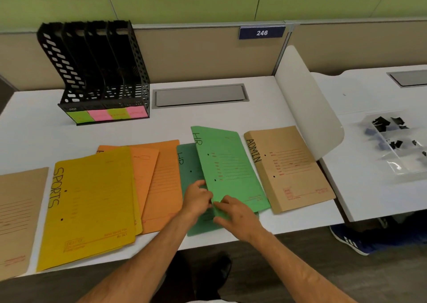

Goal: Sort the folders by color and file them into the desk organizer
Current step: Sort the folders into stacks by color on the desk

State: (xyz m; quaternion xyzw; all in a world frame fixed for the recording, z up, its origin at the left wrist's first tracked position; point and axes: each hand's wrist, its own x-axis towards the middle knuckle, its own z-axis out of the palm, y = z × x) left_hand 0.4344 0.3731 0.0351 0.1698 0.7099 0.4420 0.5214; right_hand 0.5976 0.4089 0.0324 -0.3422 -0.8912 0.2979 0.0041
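Note:
A light green folder (227, 166) marked HR lies tilted over a darker green HR folder (188, 164) near the desk's front edge. My left hand (197, 198) pinches the light green folder's lower left edge. My right hand (235, 215) grips its bottom corner from below. To the left lie yellow folders (92, 201), the top one marked SPORTS, and orange folders (159, 175) fanned out. A brown ADMIN folder (288, 168) lies to the right, another brown folder (16, 217) at the far left. The black desk organizer (97, 71) stands empty at the back left, with green and pink labels on its base.
A white curved divider (307, 104) separates this desk from the neighbouring one, where a clear bag of black clips (397, 141) lies. A grey cable hatch (199, 94) sits behind the folders. A blue shoe (353, 238) shows on the floor at right.

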